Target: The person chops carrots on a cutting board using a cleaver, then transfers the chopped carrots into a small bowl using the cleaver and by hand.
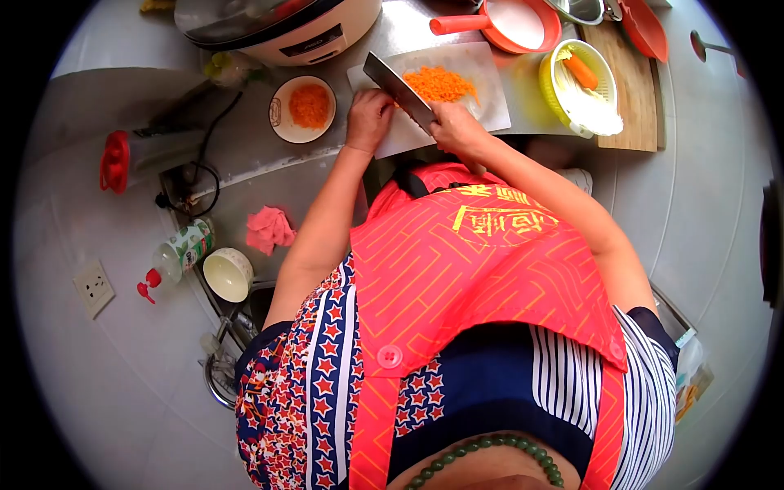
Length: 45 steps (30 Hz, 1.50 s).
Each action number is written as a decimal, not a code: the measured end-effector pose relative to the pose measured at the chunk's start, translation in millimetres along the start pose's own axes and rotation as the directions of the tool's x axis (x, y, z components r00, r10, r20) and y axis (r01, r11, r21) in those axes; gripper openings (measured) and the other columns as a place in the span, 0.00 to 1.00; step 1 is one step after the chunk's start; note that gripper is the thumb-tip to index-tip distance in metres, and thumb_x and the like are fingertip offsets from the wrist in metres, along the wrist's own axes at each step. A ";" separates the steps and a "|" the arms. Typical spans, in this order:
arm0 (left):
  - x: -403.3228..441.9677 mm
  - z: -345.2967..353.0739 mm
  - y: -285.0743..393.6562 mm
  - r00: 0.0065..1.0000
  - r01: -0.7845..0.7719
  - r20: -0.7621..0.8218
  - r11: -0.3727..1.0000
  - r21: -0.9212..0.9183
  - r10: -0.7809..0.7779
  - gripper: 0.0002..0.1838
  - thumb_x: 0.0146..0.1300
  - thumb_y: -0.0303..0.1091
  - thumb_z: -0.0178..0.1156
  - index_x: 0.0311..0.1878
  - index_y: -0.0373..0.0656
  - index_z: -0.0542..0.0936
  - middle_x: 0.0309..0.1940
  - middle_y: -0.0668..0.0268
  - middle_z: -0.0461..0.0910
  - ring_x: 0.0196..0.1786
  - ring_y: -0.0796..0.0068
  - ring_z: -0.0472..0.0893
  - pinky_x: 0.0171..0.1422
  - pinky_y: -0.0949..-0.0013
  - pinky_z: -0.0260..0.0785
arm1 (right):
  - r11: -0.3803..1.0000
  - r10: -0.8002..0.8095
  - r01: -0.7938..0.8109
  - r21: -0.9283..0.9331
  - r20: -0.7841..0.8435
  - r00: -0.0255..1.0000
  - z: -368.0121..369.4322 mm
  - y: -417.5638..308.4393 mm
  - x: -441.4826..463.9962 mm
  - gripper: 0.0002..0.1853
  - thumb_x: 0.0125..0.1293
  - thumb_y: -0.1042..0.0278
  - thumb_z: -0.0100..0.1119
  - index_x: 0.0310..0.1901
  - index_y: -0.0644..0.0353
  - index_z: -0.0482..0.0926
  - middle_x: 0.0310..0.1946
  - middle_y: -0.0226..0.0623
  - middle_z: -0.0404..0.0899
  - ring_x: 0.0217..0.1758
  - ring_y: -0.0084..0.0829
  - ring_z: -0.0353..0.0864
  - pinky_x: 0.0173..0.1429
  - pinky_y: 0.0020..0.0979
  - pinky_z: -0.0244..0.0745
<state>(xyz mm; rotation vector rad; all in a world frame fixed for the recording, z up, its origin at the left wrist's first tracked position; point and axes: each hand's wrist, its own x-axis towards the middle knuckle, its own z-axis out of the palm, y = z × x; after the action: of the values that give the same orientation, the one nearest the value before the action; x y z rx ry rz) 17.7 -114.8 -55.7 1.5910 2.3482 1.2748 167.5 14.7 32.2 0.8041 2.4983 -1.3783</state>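
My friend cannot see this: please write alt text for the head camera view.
A person in a red apron holds a cleaver in the right hand beside finely chopped carrot on a white cutting board, left hand near the blade. A bowl of carrot bits sits left; a yellow basket with a carrot stands right.

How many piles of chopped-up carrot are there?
2. The big pile is on the white board, beside the knife; the small pile is in the bowl. The knife may hide some bits.
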 end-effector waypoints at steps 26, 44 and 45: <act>-7.6 -12.9 7.1 0.986 0.150 -0.064 0.986 -0.069 -0.154 0.08 0.55 0.24 0.60 0.39 0.40 0.82 0.36 0.59 0.82 0.39 0.59 0.82 0.46 0.65 0.74 | 0.998 -0.058 0.059 -0.004 0.024 0.998 3.5 9.1 2.9 0.11 0.56 0.74 0.49 0.39 0.68 0.77 0.25 0.56 0.78 0.31 0.48 0.81 0.38 0.45 0.75; -29.7 -13.4 20.2 0.843 0.492 -0.147 0.852 -0.181 -0.518 0.10 0.57 0.23 0.61 0.43 0.37 0.81 0.35 0.63 0.82 0.36 0.74 0.83 0.44 0.72 0.75 | 0.993 -0.105 0.106 -0.057 0.020 0.994 3.0 -0.1 -2.7 0.14 0.55 0.75 0.49 0.42 0.64 0.80 0.30 0.60 0.80 0.36 0.56 0.82 0.45 0.47 0.76; -31.3 -12.9 19.9 0.841 0.496 -0.148 0.851 -0.174 -0.521 0.10 0.58 0.23 0.60 0.43 0.37 0.81 0.35 0.63 0.82 0.37 0.74 0.83 0.44 0.72 0.75 | 0.990 -0.120 0.122 -0.071 0.025 0.992 6.9 1.8 -0.5 0.14 0.55 0.75 0.50 0.42 0.65 0.80 0.31 0.60 0.80 0.37 0.56 0.81 0.45 0.47 0.76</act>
<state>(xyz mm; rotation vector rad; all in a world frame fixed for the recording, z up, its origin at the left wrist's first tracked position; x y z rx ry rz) 42.0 -144.3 -46.9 0.7426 2.4856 1.4474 168.2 9.5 27.3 0.6307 2.6028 -1.3163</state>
